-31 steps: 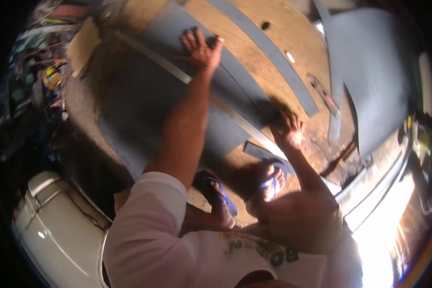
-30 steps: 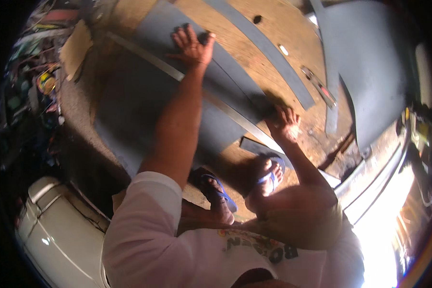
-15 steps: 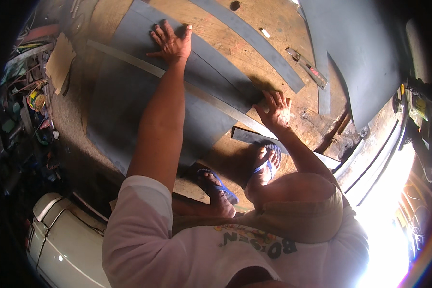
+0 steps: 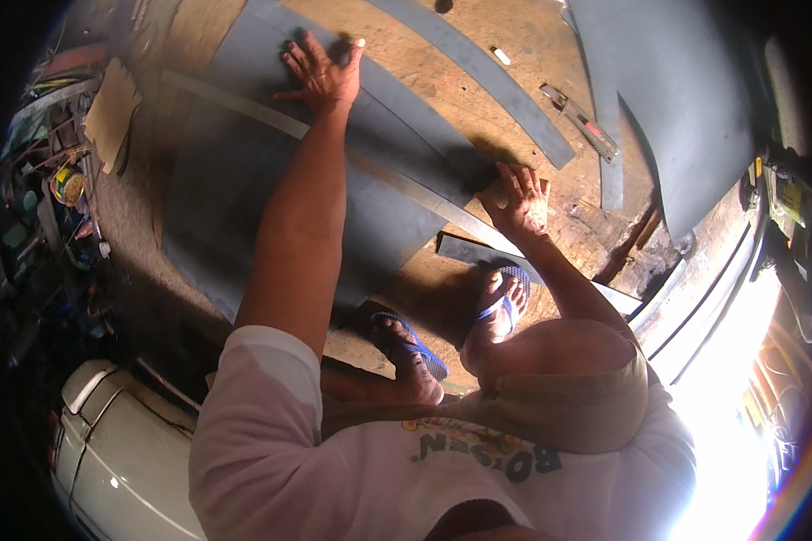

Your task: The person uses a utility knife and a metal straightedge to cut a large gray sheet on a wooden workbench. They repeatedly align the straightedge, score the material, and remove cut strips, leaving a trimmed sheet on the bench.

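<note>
A dark grey flat sheet (image 4: pixel 235 189) lies on the brown board under my arms. A long straight metal strip (image 4: pixel 397 183) crosses it at a slant. Beyond that strip, my left hand (image 4: pixel 323 77) rests on the sheet with its fingers spread, touching a long fold or cut line's near side. At the sheet's right end my right hand (image 4: pixel 520 203) lies over the corner, fingers stretched out. Something pale shows beside its thumb, too small to make out. Neither hand appears to grip anything.
Beyond lie a curved grey strip (image 4: pixel 478 77), a small white piece (image 4: pixel 501 56) and a cutter-like tool (image 4: pixel 580 122). A large grey sheet (image 4: pixel 672 99) curves up at right. Cluttered tools (image 4: pixel 68 185) line the left; my sandalled feet (image 4: pixel 501 302) stand near the sheet.
Both hands keep nearly the same places on the sheet. The left hand has shifted very slightly away from me; the view itself has moved a little.
</note>
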Available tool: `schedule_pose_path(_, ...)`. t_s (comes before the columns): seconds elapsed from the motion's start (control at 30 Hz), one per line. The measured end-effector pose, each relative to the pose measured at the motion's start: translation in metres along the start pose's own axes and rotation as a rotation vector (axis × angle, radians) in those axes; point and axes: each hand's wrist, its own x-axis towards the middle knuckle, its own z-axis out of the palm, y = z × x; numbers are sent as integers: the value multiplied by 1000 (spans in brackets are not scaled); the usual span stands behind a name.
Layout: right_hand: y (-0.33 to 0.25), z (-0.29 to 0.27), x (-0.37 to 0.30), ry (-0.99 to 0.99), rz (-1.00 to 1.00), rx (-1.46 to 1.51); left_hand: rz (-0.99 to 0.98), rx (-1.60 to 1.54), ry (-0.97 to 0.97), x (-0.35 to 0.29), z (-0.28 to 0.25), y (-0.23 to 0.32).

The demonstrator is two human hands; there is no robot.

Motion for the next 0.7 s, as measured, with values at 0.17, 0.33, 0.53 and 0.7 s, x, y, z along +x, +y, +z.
schedule_pose_path(0.17, -2, -1, -1, 34, -8, 38, -25, -131, 33, 7, -1, -7)
schedule_pose_path(0.33, 16, -21, 37, 213, -92, -74, 158, 8, -81, -10, -26, -24)
schedule_pose_path(0.53, 39, -26, 164, 219, 2, -181, 437, 150, -330, -102, -70, 22)
schedule_pose_path(0.7, 49, -8, 199, 123, 43, -256, 425, 233, -368, -123, -65, 38)
